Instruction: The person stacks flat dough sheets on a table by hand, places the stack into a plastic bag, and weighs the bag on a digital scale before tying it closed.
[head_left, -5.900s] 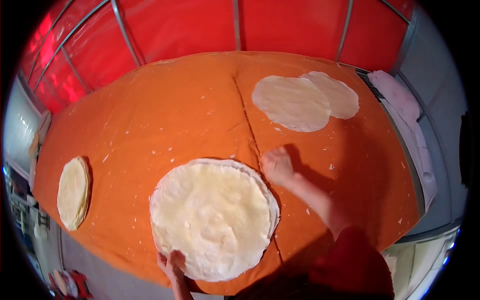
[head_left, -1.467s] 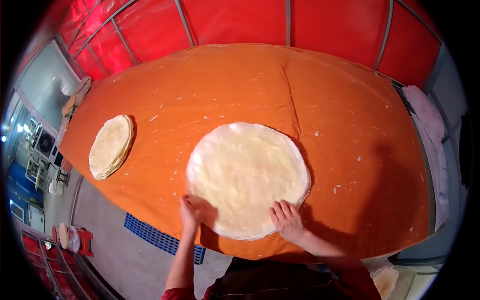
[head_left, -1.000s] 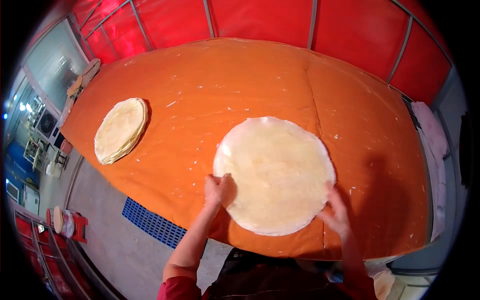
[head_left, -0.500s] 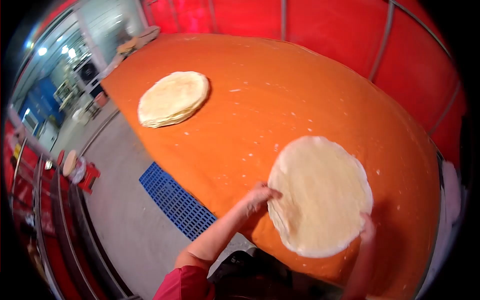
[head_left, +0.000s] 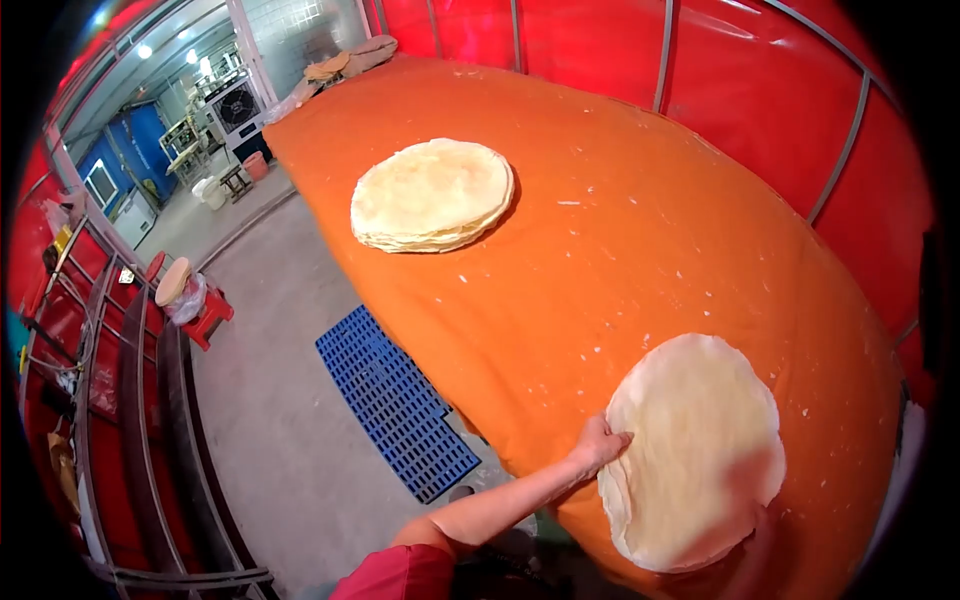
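A stack of thin, pale round flatbreads point(head_left: 690, 450) is held low over the near right part of the orange-covered table, its layers showing along the left edge. My left hand point(head_left: 602, 443) is closed on that left edge, thumb on top and fingers underneath. At the lower right rim, my right hand point(head_left: 762, 530) grips the edge; it is dim and slightly blurred, and its fingers are partly hidden. A second stack of flatbreads point(head_left: 435, 195), lightly browned on top, lies farther back on the table.
The orange table cover point(head_left: 570, 270) carries white flakes. A blue plastic grating point(head_left: 395, 400) lies on the floor to the left, and a red stool point(head_left: 208, 315) stands beyond it. Red sheeting point(head_left: 770, 110) on metal bars runs along the far side. Cloths point(head_left: 350, 60) rest at the back corner.
My view has swung left, so the table and far stack appear farther right. Both hands still hold the near stack, which now sits lower in view and looks narrower.
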